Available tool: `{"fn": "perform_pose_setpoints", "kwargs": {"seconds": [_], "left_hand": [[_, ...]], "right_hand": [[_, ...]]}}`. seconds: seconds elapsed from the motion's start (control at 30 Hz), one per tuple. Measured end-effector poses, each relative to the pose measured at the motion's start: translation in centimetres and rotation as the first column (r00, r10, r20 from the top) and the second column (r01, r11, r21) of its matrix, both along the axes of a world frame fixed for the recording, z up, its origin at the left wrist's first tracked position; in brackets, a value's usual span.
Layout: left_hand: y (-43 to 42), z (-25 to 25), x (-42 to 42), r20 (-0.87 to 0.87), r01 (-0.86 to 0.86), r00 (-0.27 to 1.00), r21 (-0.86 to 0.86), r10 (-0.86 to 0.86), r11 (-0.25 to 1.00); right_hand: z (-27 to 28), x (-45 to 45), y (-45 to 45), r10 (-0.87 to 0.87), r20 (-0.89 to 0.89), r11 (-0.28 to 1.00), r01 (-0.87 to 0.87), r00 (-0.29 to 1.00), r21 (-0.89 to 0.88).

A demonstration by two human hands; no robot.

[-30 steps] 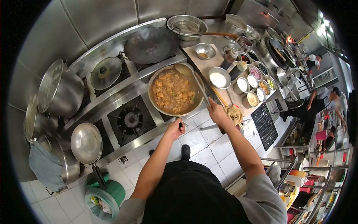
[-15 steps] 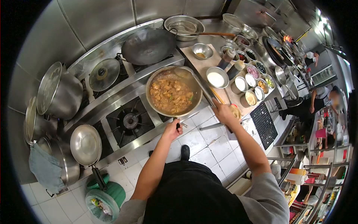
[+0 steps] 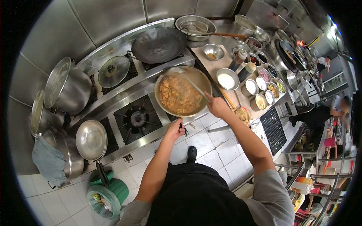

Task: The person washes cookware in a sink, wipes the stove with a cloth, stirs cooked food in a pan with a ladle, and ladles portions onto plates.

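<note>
A wide frying pan (image 3: 203, 80) sits over the front of the stove, holding chunky pieces of food in a brown-orange sauce (image 3: 178, 95) with faint steam above it. My left hand (image 3: 175, 130) is closed around the pan's handle at the near side. In my right hand (image 3: 218, 107) is the handle of a metal ladle (image 3: 195, 87), gripped to the right of the pan. The ladle slants across the pan, its head near the far left rim, above or against the food. Whether it touches the food is hard to tell.
Left of the pan are a bare burner (image 3: 137, 118), stacked pans (image 3: 91, 140) and a large pot (image 3: 71, 90). A black wok (image 3: 159, 45) and a glass lid (image 3: 113, 71) sit behind. Sauce and ingredient containers (image 3: 228, 80) stand right. A green bin (image 3: 118, 191) stands below.
My right hand has moved up and left toward the pan, pushing the ladle's head to the far left rim. My left hand stays on the handle. The whole view has shifted slightly.
</note>
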State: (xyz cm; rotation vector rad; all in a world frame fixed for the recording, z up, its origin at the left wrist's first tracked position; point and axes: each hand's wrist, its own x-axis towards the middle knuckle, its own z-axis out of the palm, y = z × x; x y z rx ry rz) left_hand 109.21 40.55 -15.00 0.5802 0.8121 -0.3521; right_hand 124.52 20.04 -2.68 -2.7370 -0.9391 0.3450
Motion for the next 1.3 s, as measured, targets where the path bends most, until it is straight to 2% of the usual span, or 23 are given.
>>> {"fn": "perform_pose_setpoints", "kwargs": {"seconds": [0.13, 0.2, 0.27, 0.33, 0.47, 0.6, 0.63, 0.73, 0.77, 0.87, 0.97, 1.07, 1.13, 1.27, 1.3], "left_hand": [[-0.4, -0.6, 0.2, 0.003, -0.06, 0.998, 0.005, 0.06, 0.998], [-0.4, -1.1, 0.3, 0.007, -0.087, 0.996, 0.005, 0.087, 0.996], [-0.5, -1.2, 0.4, 0.017, -0.115, 0.993, -0.015, 0.115, 0.993], [-0.3, -1.6, 0.3, 0.017, -0.12, 0.993, -0.019, 0.12, 0.993], [-0.3, -0.8, 0.4, -0.015, -0.097, 0.995, 0.007, 0.097, 0.995], [0.0, -0.7, 0.3, 0.004, -0.083, 0.997, -0.001, 0.083, 0.997], [0.1, -0.9, 0.3, 0.007, -0.076, 0.997, -0.016, 0.076, 0.997], [0.3, -1.0, 0.2, 0.004, -0.074, 0.997, -0.026, 0.074, 0.997], [0.3, -0.9, 0.2, 0.003, -0.076, 0.997, -0.025, 0.076, 0.997], [0.3, -1.0, 0.2, 0.02, -0.094, 0.995, -0.033, 0.095, 0.995], [0.1, -1.6, 0.2, 0.044, -0.087, 0.995, -0.059, 0.089, 0.995], [0.2, -0.8, 0.2, 0.009, -0.083, 0.996, -0.063, 0.084, 0.995], [0.4, -0.9, 0.2, 0.006, -0.078, 0.997, -0.061, 0.078, 0.995], [0.5, -1.1, 0.1, 0.025, -0.083, 0.996, -0.063, 0.084, 0.995], [0.4, -1.1, 0.1, 0.024, -0.075, 0.997, -0.058, 0.076, 0.995]], "right_hand": [[-0.2, -2.4, -2.0, 0.189, 0.068, 0.959, -0.169, 0.98, -0.229], [2.4, -2.1, -4.6, 0.285, 0.086, 0.893, -0.232, 0.955, -0.386], [6.7, -1.6, -5.0, 0.254, 0.016, 0.845, -0.213, 0.967, -0.491], [8.5, -1.1, -5.4, 0.244, 0.034, 0.826, -0.189, 0.969, -0.532], [9.7, -1.6, -4.0, 0.214, 0.099, 0.897, -0.155, 0.972, -0.414], [4.5, -3.0, -2.0, 0.248, 0.152, 0.941, -0.2, 0.957, -0.274], [4.4, -3.8, -1.8, 0.225, 0.078, 0.942, -0.196, 0.971, -0.274], [4.7, -3.7, -5.0, 0.325, 0.092, 0.883, -0.267, 0.941, -0.385], [6.1, -3.0, -6.4, 0.306, 0.018, 0.853, -0.266, 0.952, -0.449], [9.0, -1.6, -9.0, 0.263, 0.091, 0.913, -0.217, 0.961, -0.347], [10.1, -0.3, -9.2, 0.191, 0.146, 0.971, -0.166, 0.971, -0.17], [7.7, 2.7, -9.0, 0.127, 0.105, 0.991, -0.131, 0.986, 0.025], [6.6, 2.3, -7.5, 0.002, 0.041, 1.0, -0.002, 0.999, -0.004], [-3.9, -1.2, -7.2, -0.108, -0.022, 0.994, 0.109, 0.994, 0.015], [-4.1, -3.2, -7.4, -0.095, -0.061, 0.989, 0.101, 0.994, 0.103]]}}
